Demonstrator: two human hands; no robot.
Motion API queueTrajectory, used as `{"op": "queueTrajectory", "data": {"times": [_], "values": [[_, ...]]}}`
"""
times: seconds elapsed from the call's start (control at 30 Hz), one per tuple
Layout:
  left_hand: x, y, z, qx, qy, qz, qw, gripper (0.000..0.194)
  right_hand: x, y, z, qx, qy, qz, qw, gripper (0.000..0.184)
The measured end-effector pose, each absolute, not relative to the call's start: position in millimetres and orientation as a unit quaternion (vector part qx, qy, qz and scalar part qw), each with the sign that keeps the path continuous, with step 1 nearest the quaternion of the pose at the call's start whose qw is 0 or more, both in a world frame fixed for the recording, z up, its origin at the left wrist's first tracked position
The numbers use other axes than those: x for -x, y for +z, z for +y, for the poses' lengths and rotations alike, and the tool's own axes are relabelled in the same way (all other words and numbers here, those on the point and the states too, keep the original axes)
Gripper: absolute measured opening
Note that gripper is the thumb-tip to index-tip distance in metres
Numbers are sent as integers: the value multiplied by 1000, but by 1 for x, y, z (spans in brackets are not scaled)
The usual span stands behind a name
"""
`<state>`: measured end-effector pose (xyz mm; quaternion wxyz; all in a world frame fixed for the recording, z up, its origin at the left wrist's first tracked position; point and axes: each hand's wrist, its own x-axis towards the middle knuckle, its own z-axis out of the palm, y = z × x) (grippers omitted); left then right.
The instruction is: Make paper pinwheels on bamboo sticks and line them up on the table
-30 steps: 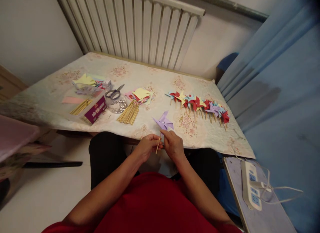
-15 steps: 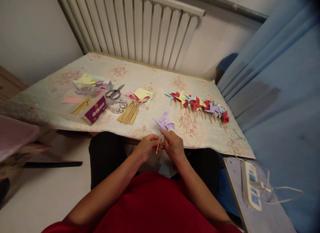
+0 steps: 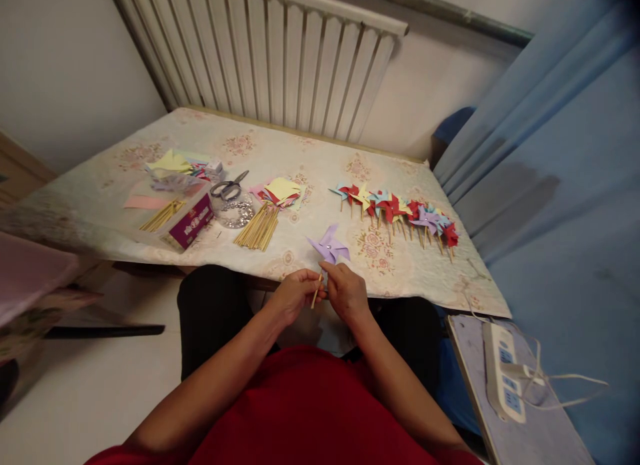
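Observation:
In the head view a purple paper pinwheel (image 3: 330,246) with a small shiny centre is just above the table's front edge. Beneath it, a thin wooden stick (image 3: 316,296) slants downward between the fingers of my left hand (image 3: 295,294), which is pinched around it. My right hand (image 3: 349,290) has its fingers curled, with the index fingertip and thumb close together right under the pinwheel, at the stick's upper end. The exact join between stick and pinwheel is partly covered by the right fingers.
Finished pinwheels (image 3: 395,208) stand in a row at right. Left are a bundle of sticks (image 3: 257,228), paper squares (image 3: 281,190), scissors (image 3: 230,185), a dish of shiny pins (image 3: 235,212) and a purple-labelled box (image 3: 191,222). A power strip (image 3: 505,372) lies lower right.
The pinwheel head has turned slightly and sits a touch lower. The right fingertips have shifted a little; the left hand keeps its pinch on the stick.

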<state>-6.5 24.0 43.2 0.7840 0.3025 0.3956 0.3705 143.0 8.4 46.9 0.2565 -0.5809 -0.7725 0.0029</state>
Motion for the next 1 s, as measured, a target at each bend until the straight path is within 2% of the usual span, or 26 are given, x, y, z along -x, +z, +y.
{"op": "queueTrajectory", "data": {"times": [0.23, 0.4, 0.5, 0.6, 0.73, 1.0], "values": [[6, 44, 25, -293, 369, 402, 785, 25, -144, 45, 8, 574, 21, -767, 286, 40], [6, 43, 27, -278, 385, 405, 782, 28, -145, 40, 8, 575, 115, -678, 443, 36], [6, 38, 30, -275, 411, 403, 771, 29, -146, 33, 10, 614, 231, -562, 503, 24], [3, 32, 35, -278, 440, 408, 750, 29, -146, 24, 11, 617, 369, -490, 493, 16], [-3, 28, 40, -282, 451, 404, 744, 30, -138, 15, 8, 571, 491, -465, 465, 21], [-15, 23, 45, -306, 426, 377, 764, 29, -128, 3, 6, 525, 594, -396, 463, 21]]}}
